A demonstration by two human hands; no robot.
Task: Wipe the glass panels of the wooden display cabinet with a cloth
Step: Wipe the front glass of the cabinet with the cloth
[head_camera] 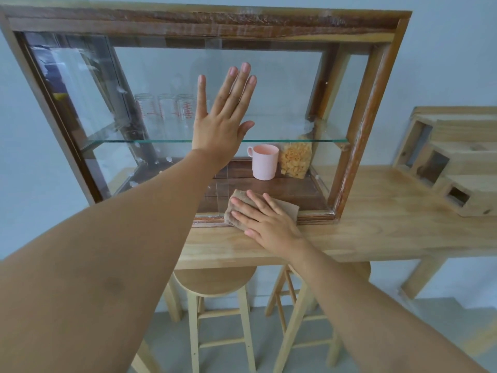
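**Cloth at the cabinet's lower front edge**

While the left hand [219, 125] lies flat, fingers spread, gripping nothing, against the front glass panel [282, 84] of the brown wooden display cabinet [360, 125], the right hand [265, 220] presses a folded tan cloth [285, 205] flat-palmed there.

A pale wooden tabletop [376, 232] carries the wooden display cabinet [360, 146] on its left part and a stepped unfinished wooden box rack [457, 162] at its right end, with bare planks between them.
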